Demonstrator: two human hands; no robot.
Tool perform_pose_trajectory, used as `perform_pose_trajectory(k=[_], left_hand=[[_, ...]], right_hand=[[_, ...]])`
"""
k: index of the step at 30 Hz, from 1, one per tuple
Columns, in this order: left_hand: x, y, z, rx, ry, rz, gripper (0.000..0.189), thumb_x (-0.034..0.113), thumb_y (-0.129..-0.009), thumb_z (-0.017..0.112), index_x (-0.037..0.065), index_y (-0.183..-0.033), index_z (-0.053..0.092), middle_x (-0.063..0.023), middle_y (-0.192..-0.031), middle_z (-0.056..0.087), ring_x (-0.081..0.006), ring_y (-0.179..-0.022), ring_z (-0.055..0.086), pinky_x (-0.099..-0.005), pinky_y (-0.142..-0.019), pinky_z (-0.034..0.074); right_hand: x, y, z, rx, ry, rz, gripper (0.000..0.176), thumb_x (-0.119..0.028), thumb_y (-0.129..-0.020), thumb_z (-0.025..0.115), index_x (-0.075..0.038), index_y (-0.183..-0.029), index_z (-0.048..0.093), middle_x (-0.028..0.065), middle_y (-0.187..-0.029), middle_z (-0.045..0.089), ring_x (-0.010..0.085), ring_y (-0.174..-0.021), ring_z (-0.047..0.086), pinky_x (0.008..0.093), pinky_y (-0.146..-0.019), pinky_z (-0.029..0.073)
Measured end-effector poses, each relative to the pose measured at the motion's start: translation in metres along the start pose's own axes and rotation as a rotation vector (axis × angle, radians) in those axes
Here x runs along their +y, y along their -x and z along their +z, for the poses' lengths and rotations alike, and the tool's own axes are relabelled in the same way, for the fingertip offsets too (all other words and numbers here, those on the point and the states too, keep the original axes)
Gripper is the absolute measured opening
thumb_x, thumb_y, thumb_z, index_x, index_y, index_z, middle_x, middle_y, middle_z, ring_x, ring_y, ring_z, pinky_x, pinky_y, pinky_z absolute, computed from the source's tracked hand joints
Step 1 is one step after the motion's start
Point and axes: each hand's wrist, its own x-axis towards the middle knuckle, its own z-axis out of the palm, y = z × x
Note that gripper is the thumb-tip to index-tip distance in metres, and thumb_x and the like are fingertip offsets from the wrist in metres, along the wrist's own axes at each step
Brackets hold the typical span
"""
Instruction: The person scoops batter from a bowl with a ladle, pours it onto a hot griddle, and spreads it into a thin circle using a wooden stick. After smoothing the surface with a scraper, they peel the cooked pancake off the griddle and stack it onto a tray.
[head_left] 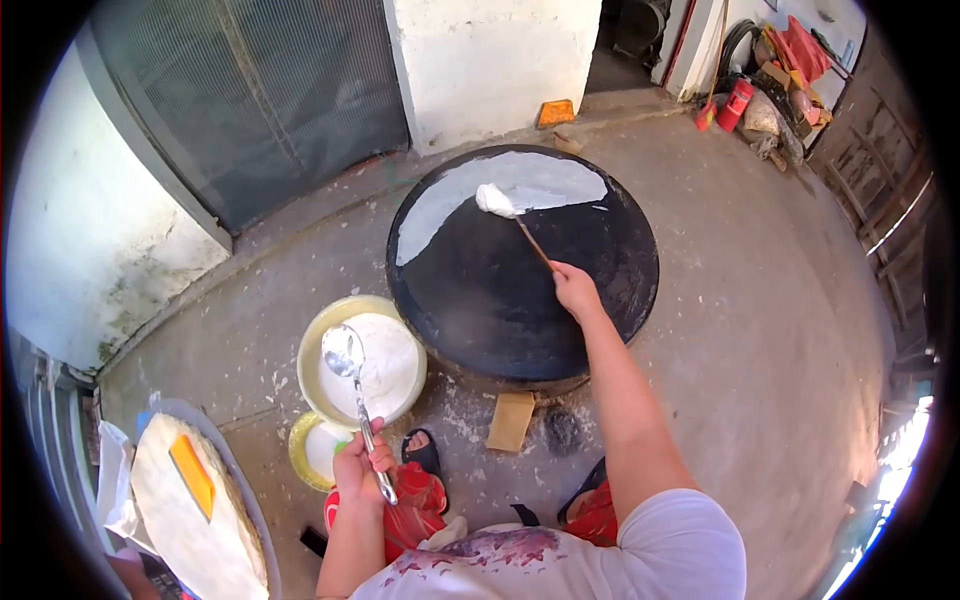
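Observation:
My right hand (575, 290) is closed around the thin wooden handle of a spreader (535, 243) whose head is hidden under a lump of white batter (494, 200). That head rests on a big round black griddle (510, 300), where a band of white batter (450, 190) curves along the far side. In my left hand (362, 460) is a shiny metal spoon (362, 405), gripped by its handle. The spoon's bowl is over a large yellowish basin (308, 350) of thick white batter (385, 365).
A smaller yellow basin (296, 450) stands by my left foot. Stacked pale flat rounds (165, 520) with a yellow scraper (192, 475) lie at lower left. A tan block (511, 421) touches the griddle's near base. Clutter and a red can (736, 104) fill the far right corner.

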Motion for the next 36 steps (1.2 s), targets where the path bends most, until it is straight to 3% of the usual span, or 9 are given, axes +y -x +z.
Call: perform_pose_trajectory(k=[5,9,10,13,15,22,25,33,36], left_hand=[[0.000,0.003,0.001,-0.022,0.000,0.009,0.032,0.022,-0.090,0.032,-0.003,-0.105,0.046,-0.0071,-0.069,0.045,-0.0120,-0.049,0.039,-0.0229,-0.040,0.034],[0.000,0.005,0.000,-0.025,-0.005,0.012,0.032,0.022,-0.090,0.032,-0.002,-0.105,0.046,-0.0070,-0.069,0.045,-0.0118,-0.049,0.038,-0.0226,-0.040,0.033],[0.001,0.005,0.000,-0.016,-0.015,0.020,0.031,0.022,-0.090,0.032,-0.002,-0.105,0.046,-0.0068,-0.069,0.044,-0.0117,-0.049,0.038,-0.0225,-0.040,0.033],[0.001,0.004,0.002,-0.015,-0.038,0.032,0.031,0.021,-0.090,0.032,-0.002,-0.105,0.046,-0.0066,-0.069,0.044,-0.0114,-0.049,0.038,-0.0221,-0.040,0.033],[-0.001,0.004,0.000,-0.014,-0.046,0.042,0.031,0.021,-0.090,0.032,-0.002,-0.104,0.046,-0.0066,-0.069,0.044,-0.0112,-0.049,0.038,-0.0218,-0.040,0.033],[-0.001,0.008,0.001,-0.018,-0.058,0.022,0.029,0.020,-0.090,0.032,-0.002,-0.104,0.046,-0.0058,-0.068,0.044,-0.0106,-0.049,0.038,-0.0211,-0.040,0.033],[0.001,0.007,0.001,-0.023,-0.055,0.036,0.029,0.020,-0.090,0.032,-0.002,-0.104,0.046,-0.0057,-0.068,0.044,-0.0105,-0.049,0.038,-0.0212,-0.040,0.033],[0.004,0.011,-0.002,-0.037,-0.071,0.042,0.031,0.021,-0.091,0.031,-0.002,-0.106,0.046,-0.0061,-0.069,0.045,-0.0106,-0.049,0.038,-0.0219,-0.041,0.034],[0.004,0.012,-0.002,-0.040,-0.087,0.061,0.031,0.021,-0.091,0.031,-0.002,-0.106,0.046,-0.0062,-0.069,0.045,-0.0106,-0.049,0.038,-0.0220,-0.040,0.034]], right_hand=[[-0.022,-0.016,-0.012,-0.004,0.057,0.250,0.027,-0.024,-0.085,0.046,-0.025,-0.110,0.056,0.0064,-0.102,0.060,0.0231,-0.095,0.057,0.0332,-0.082,0.043],[-0.010,-0.013,0.007,-0.118,0.048,-0.024,0.025,-0.015,-0.084,0.048,-0.010,-0.106,0.059,0.0124,-0.096,0.062,0.0228,-0.089,0.059,0.0295,-0.078,0.043],[0.003,-0.014,-0.002,-0.209,0.066,-0.086,0.027,-0.023,-0.084,0.047,-0.019,-0.109,0.057,0.0098,-0.099,0.061,0.0265,-0.093,0.057,0.0330,-0.081,0.044],[0.014,0.003,-0.039,-0.295,-0.088,0.021,0.026,-0.021,-0.084,0.047,-0.018,-0.107,0.059,0.0106,-0.098,0.061,0.0261,-0.091,0.058,0.0323,-0.078,0.045],[0.028,0.010,-0.037,0.125,0.005,0.137,0.025,-0.020,-0.083,0.048,-0.016,-0.106,0.059,0.0117,-0.098,0.061,0.0251,-0.089,0.059,0.0313,-0.078,0.045],[-0.016,0.024,-0.008,-0.252,-0.012,-0.102,0.024,-0.019,-0.082,0.050,-0.018,-0.104,0.061,0.0119,-0.094,0.062,0.0249,-0.088,0.059,0.0310,-0.078,0.044],[-0.012,0.029,-0.024,-0.111,0.049,0.089,0.026,-0.023,-0.082,0.050,-0.020,-0.107,0.059,0.0105,-0.092,0.062,0.0251,-0.089,0.058,0.0325,-0.077,0.045],[-0.007,0.031,-0.004,-0.340,-0.014,-0.141,0.027,-0.024,-0.082,0.050,-0.020,-0.108,0.058,0.0106,-0.095,0.061,0.0252,-0.090,0.058,0.0324,-0.077,0.045],[-0.012,0.041,0.007,-0.164,0.033,-0.014,0.027,-0.024,-0.083,0.049,-0.020,-0.108,0.058,0.0106,-0.096,0.061,0.0253,-0.090,0.058,0.0326,-0.077,0.045]])
